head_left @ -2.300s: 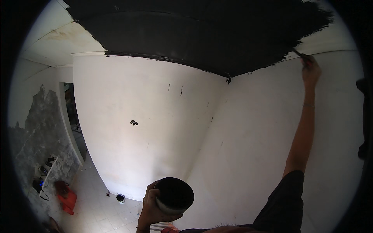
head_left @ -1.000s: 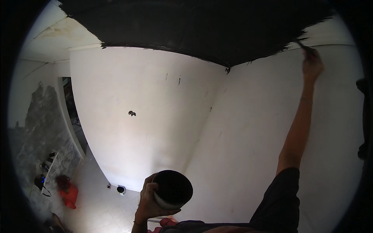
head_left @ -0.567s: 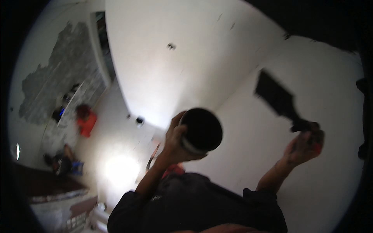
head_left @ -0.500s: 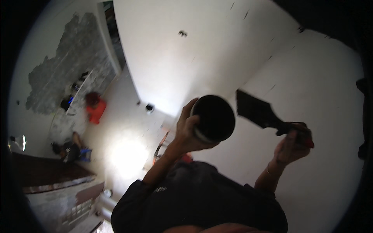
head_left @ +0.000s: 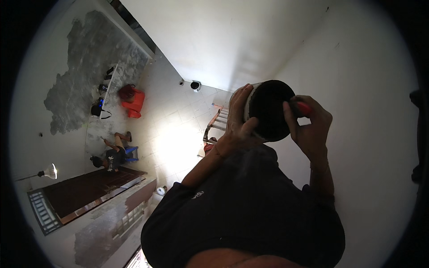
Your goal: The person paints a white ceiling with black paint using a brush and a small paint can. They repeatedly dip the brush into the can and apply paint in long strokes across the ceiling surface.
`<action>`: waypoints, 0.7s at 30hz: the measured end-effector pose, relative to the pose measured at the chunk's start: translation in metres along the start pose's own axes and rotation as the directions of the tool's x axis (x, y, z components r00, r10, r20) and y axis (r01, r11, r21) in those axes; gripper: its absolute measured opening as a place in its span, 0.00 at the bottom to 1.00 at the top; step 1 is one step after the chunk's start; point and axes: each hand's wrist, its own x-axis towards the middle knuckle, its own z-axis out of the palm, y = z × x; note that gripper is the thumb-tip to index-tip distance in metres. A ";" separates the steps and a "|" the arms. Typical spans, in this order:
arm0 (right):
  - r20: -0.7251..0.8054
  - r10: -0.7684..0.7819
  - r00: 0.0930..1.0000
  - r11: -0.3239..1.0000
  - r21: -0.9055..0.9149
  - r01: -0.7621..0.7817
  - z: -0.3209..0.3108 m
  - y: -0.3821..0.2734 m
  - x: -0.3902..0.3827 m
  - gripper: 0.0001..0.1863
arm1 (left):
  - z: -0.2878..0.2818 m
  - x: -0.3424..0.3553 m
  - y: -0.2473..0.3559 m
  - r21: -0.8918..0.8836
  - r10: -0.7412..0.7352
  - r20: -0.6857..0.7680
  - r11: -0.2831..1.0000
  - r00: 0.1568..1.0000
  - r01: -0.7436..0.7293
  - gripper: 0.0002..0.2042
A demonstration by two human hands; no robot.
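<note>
My left hand (head_left: 237,127) is wrapped round the side of a round bucket (head_left: 270,107), tilted so that its dark inside faces me. What lies in it is too dark to make out. At the bucket's right rim, my right hand (head_left: 313,127) grips the red and black handle of a putty knife (head_left: 304,108). The knife's wide blade does not show against the dark opening; it appears to be inside the bucket.
Below stands a ladder (head_left: 219,119) on the tiled floor, with a small bucket (head_left: 195,86) by the wall's foot. A person (head_left: 115,157) sits on a blue stool (head_left: 131,153) at the left, near a red chair (head_left: 133,105). A lit bulb (head_left: 50,171) juts from the left wall.
My right hand has brought the putty knife leftward from beside the right wall to the bucket. The bucket has shifted right and up in view, and the view itself has swung.
</note>
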 end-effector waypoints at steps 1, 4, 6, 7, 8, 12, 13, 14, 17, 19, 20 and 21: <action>0.014 0.023 1.000 1.000 -0.011 -0.023 0.000 0.002 -0.003 0.12 | 0.004 -0.005 0.003 0.000 -0.007 0.043 1.000 0.999 0.007 0.49; -0.009 -0.005 1.000 0.999 -0.042 0.005 0.004 0.011 -0.008 0.10 | 0.016 -0.014 0.005 -0.037 0.029 0.038 0.999 0.999 -0.027 0.45; 0.006 0.007 1.000 1.000 -0.030 -0.007 0.002 0.015 -0.011 0.10 | 0.018 -0.017 0.007 -0.025 0.018 0.053 1.000 0.998 -0.017 0.42; 0.022 0.028 0.999 0.999 -0.029 -0.027 0.000 0.017 -0.011 0.11 | 0.018 -0.018 0.008 -0.017 0.009 0.068 1.000 0.998 -0.008 0.41; -0.007 0.042 0.999 0.999 -0.009 -0.042 -0.001 0.019 -0.012 0.10 | 0.019 -0.018 0.009 -0.008 0.009 0.060 1.000 0.998 -0.008 0.42; -0.125 0.109 0.986 0.994 0.039 -0.105 -0.015 0.024 -0.012 0.09 | 0.026 -0.015 0.010 0.025 0.012 0.014 1.000 1.000 -0.012 0.45; -0.174 0.122 0.977 0.992 0.036 -0.117 -0.019 0.025 -0.011 0.09 | 0.027 -0.013 0.009 0.031 0.014 -0.003 0.999 1.000 -0.014 0.46; -0.189 0.224 0.956 0.962 0.202 -0.185 -0.021 0.025 -0.012 0.07 | 0.029 -0.012 0.008 0.030 0.005 -0.012 1.000 1.000 -0.005 0.46; -0.241 0.294 0.925 0.911 0.364 -0.195 -0.031 0.027 -0.013 0.06 | 0.032 -0.007 0.008 0.036 -0.017 -0.034 0.999 0.999 0.019 0.49; -0.255 0.224 0.941 0.945 0.294 -0.145 -0.036 0.027 -0.014 0.06 | 0.031 -0.003 0.009 0.052 -0.029 -0.035 0.998 0.999 0.030 0.50; -0.264 0.192 0.945 0.959 0.254 -0.124 -0.038 0.027 -0.015 0.06 | 0.030 -0.002 0.009 0.068 -0.027 -0.036 0.997 0.999 0.029 0.50; -0.268 0.159 0.950 0.972 0.213 -0.102 -0.040 0.027 -0.016 0.05 | 0.027 -0.001 0.008 0.079 -0.030 -0.035 0.996 0.999 0.032 0.50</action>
